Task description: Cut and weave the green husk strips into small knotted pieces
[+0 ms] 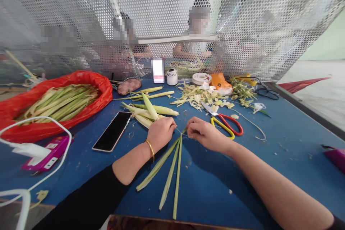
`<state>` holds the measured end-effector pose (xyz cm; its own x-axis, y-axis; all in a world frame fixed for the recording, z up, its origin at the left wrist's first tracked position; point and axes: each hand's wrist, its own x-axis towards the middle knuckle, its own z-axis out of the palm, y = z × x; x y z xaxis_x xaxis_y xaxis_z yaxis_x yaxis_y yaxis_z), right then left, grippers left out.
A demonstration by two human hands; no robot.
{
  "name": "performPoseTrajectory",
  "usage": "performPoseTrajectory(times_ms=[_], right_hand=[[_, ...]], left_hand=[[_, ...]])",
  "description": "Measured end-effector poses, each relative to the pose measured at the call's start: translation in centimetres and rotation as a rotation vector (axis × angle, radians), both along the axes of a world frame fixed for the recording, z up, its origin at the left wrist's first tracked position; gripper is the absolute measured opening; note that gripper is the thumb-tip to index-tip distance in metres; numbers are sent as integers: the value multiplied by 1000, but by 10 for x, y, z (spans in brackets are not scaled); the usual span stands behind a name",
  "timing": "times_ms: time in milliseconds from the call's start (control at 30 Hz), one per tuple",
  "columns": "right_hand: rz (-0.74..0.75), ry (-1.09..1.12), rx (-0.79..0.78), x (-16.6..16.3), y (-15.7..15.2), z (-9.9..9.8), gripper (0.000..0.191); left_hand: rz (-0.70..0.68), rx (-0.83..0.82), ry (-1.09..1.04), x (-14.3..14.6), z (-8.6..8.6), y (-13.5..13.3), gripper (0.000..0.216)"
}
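My left hand (160,133), with a gold bangle on its wrist, is closed in a pinch at the top ends of three long green leaf strips (169,172). Facing it, my right hand (203,134) is also closed in a pinch on the same leaf tips. A thin thread seems to run between the two hands. The strips fan out toward me over the blue table (283,140). Several folded pale leaf pieces (151,109) lie just beyond my left hand.
A black phone (112,131) lies left of my left hand. Red-and-yellow scissors (225,122) sit right of my right hand. A red bag of leaves (60,102), leaf scraps (199,97), tape rolls (201,78) and a pink charger (45,154) are around. People sit behind the perforated screen (256,25).
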<state>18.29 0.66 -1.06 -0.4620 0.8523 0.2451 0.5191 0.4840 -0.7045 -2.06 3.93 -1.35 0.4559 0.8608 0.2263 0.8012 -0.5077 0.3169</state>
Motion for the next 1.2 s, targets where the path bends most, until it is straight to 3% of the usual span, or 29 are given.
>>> performPoseTrajectory(times_ms=[167, 300, 433, 500, 600, 767, 867, 1033, 1200], right_hand=[[94, 39, -6, 0, -3, 6, 15], [229, 257, -308, -10, -5, -3, 15], [162, 311, -446, -17, -5, -14, 12], [116, 295, -427, -18, -4, -16, 12], [103, 278, -410, -17, -5, -15, 12], [87, 206, -270, -13, -5, -16, 14], [70, 175, -237, -12, -4, -17, 15], [89, 61, -187, -12, -8, -12, 15], [107, -11, -131, -15, -9, -13, 14]], left_hand=[[-3, 54, 139, 4, 1, -3, 16], [4, 37, 98, 3, -1, -2, 16], [37, -167, -293, 0, -4, 2, 14], [-28, -339, -528, 1, -5, 2, 13], [-124, -565, -718, 4, -4, 1, 16], [-95, -747, -937, 9, -7, 0, 17], [-119, -728, -877, 9, -8, 0, 18], [-182, -330, -367, 8, -4, -1, 14], [-140, -265, -266, 9, -3, -3, 8]])
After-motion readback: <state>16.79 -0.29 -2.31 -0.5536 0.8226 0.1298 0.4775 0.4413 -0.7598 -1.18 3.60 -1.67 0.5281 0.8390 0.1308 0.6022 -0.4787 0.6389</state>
